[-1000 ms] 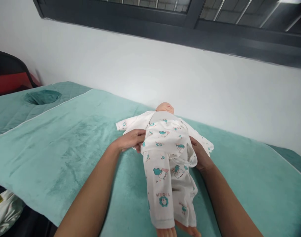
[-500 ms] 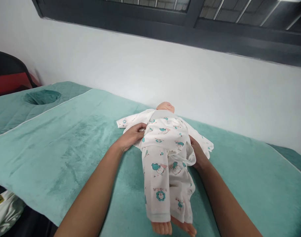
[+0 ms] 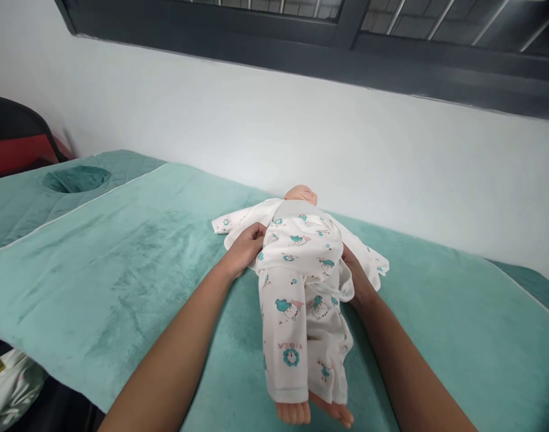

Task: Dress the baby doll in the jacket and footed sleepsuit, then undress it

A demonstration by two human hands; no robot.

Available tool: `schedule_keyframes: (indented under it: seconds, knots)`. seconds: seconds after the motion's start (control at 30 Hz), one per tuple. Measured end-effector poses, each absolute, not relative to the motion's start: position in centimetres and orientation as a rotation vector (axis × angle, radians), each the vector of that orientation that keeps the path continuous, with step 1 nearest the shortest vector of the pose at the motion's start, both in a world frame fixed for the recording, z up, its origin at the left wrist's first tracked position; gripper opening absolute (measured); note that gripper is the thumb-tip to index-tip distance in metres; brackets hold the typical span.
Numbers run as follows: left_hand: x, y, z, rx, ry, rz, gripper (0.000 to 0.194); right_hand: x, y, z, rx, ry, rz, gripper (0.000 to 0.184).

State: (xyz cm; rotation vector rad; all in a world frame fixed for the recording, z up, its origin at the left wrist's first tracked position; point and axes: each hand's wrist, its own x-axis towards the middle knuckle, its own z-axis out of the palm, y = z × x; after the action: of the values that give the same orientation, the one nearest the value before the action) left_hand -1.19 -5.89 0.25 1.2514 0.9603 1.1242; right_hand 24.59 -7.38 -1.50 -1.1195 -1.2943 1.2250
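A baby doll (image 3: 301, 194) lies on its back with its head by the wall and its bare feet (image 3: 293, 413) towards me. It wears a white long-sleeved top (image 3: 256, 213) and white baby trousers (image 3: 296, 252) printed with teal and pink animals. The waist of the trousers sits high over the belly. My left hand (image 3: 245, 247) is closed on their left edge, thumb and fingers pinched together. At the opposite side, my right hand (image 3: 357, 276) curls around the trousers' edge, its fingertips tucked behind the cloth. One trouser leg is smooth, the other bunched.
A teal velvety cover (image 3: 121, 258) spreads over the bed, with a round hole (image 3: 78, 178) at the far left. Behind it rises a white wall (image 3: 202, 114) beneath a dark window frame (image 3: 256, 36). A black and red chair (image 3: 22, 147) stands at the left.
The doll's legs and feet have shifted slightly away from me and to the left. My left hand has moved a little up along the trousers' edge; my right hand stays at its side.
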Motion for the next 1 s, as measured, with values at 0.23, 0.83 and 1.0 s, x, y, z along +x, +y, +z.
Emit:
schedule_keyframes:
  seconds: [0.23, 0.83, 1.0]
  knots:
    - [0.4, -4.8, -0.7, 1.162, 1.120, 1.383, 0.018, 24.3, -7.2, -1.3, -1.065, -1.329, 1.195, 0.029]
    - [0.4, -4.2, -1.0, 1.183, 1.176, 1.350, 0.018, 24.4, -6.2, -1.9, -1.257, -1.289, 1.074, 0.021]
    - [-0.2, -4.4, -0.8, 1.119, 1.091, 1.289, 0.025, 24.2, -6.5, -1.6, -1.224, -1.303, 0.983, 0.021]
